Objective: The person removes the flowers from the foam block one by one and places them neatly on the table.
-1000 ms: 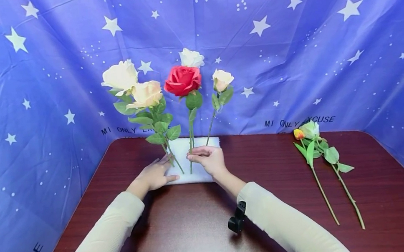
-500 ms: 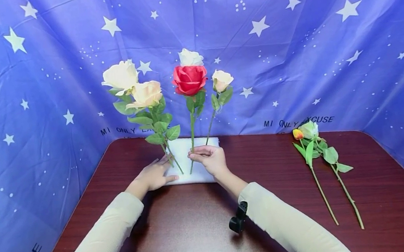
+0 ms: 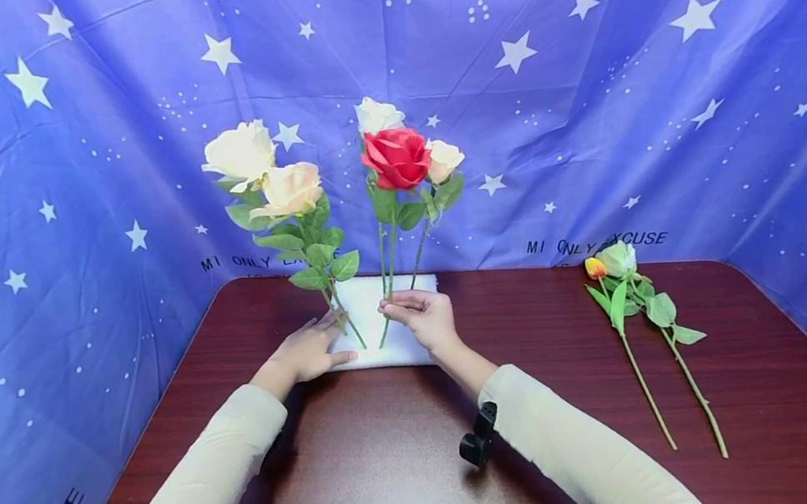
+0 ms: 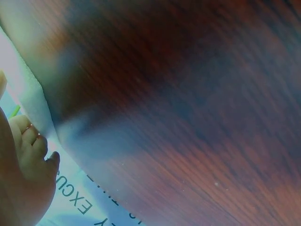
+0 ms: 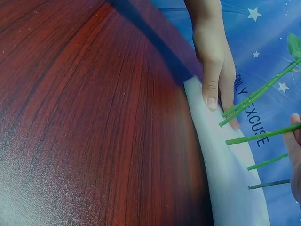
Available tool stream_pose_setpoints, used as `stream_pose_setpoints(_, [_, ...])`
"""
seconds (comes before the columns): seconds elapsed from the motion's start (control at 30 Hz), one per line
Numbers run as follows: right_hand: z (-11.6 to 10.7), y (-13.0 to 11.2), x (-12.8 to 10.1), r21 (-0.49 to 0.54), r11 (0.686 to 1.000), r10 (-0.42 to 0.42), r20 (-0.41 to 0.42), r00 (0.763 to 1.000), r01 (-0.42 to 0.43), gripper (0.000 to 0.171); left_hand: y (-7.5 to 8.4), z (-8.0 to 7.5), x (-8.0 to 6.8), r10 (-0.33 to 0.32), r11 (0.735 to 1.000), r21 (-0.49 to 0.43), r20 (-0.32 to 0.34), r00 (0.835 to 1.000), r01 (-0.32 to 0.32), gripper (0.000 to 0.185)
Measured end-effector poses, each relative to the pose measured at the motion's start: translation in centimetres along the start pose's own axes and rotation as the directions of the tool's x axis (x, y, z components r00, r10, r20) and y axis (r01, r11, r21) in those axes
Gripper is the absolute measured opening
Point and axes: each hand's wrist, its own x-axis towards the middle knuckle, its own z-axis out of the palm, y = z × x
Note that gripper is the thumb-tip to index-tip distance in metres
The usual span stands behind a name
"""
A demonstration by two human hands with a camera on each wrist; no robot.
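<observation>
White foam block (image 3: 382, 322) sits at the far middle of the wooden table (image 3: 370, 475), and that is where I have both hands working. My left hand (image 3: 307, 349) lies flat with straight fingers on the block's left end, pressing it down; the right wrist view shows the same, fingers extended along the foam edge. My right hand (image 3: 421, 317) pinches the stem of the red rose (image 3: 397, 157) low down, just above the foam, with the stem's foot at or in the block's near face. The rose leans slightly right, its bloom touching or overlapping the small cream bud (image 3: 443, 158) beside it.

As I judge it, four flowers are already planted: two cream roses (image 3: 265, 172) on the left, a white rose (image 3: 376, 114) behind the red one, and the bud. The red rose looks to be the fifth, not yet released, so I cannot say it is seated.

Still left are two loose stems (image 3: 638, 316) lying on the table well to the right, apart from the block.
</observation>
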Motion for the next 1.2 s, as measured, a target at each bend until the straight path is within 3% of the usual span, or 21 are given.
stream_pose_setpoints(0.4, [-0.4,-0.2,0.0,0.008,1.000,0.002,-0.034,0.999,-0.001,0.027,0.2,-0.1,0.0,0.008,1.000,0.006,0.005,1.000,-0.008,0.076])
stream_pose_setpoints(0.63, [-1.1,-1.6,0.5,0.067,0.996,-0.057,-0.040,0.998,0.060,0.028,0.3,-0.3,-0.1,0.007,1.000,0.000,0.000,1.000,-0.007,0.077])
stream_pose_setpoints(0.97, [-4.4,-2.9,0.0,0.149,0.986,-0.068,-0.013,0.998,0.069,0.034,0.1,-0.1,-0.1,0.013,1.000,0.004,-0.006,1.000,-0.013,0.077])
stream_pose_setpoints(1.2, [-7.4,-3.6,-0.5,0.135,0.990,-0.047,0.032,0.998,0.042,0.040,0.1,-0.1,-0.1,0.011,1.000,-0.002,-0.002,1.000,-0.011,0.077])
